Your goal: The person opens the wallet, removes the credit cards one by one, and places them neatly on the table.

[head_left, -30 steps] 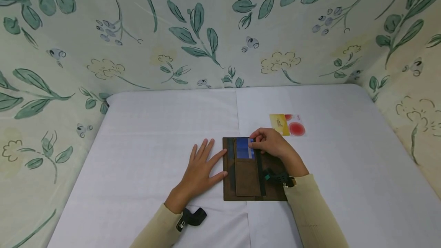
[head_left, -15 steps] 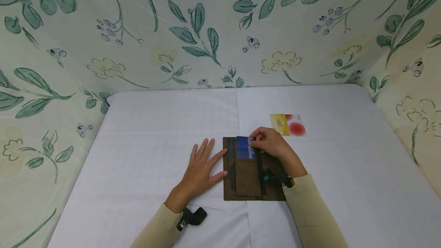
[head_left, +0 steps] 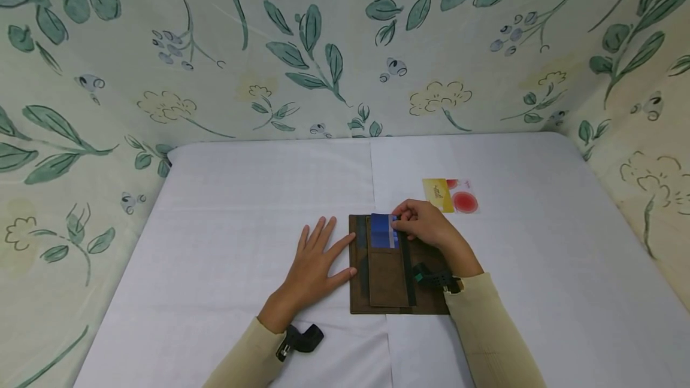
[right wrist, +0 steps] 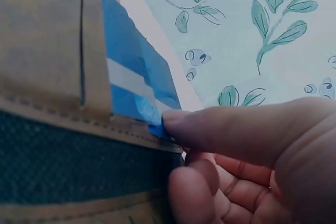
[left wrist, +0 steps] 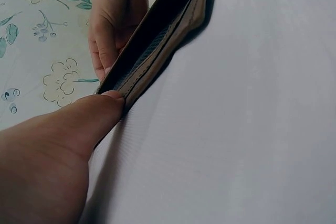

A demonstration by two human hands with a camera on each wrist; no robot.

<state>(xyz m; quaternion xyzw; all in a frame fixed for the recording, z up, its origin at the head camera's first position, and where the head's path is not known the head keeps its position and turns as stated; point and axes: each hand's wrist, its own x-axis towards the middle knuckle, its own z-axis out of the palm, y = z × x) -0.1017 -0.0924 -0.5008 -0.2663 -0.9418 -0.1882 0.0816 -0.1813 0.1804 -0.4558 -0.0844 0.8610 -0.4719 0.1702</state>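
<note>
Wallet (head_left: 387,280) lies unfolded on the white-covered worktop (head_left: 242,196), near side, a little right of centre. Blue card (head_left: 380,229) sits at the far end of the wallet's inner flap; its near edge meets a line across the leather that looks like a pocket mouth.

Your right hand (head_left: 428,226) pinches the blue card at its right side: the right wrist view shows your thumb on the card's corner, beside the stitched edge, with the other fingers curled. Whether those fingertips also catch the leather, I cannot tell. Your left hand (head_left: 309,274) grips nothing: fingers spread, index fingertip and thumb tip touching the wallet's left edge.

Step in hand, as judged: working the card at its pocket while your left hand steadies the wallet. Inward or outward travel cannot be settled from these views.

Next move probably calls for a light, straight slide along the flap, with the pinch on the card alone and the left fingertips bracing the leather. A sideways pull could skew the card or drag the wallet.

Yellow card (head_left: 438,195) and red-and-white card (head_left: 465,199) lie side by side on the worktop, just beyond your right hand.
</note>
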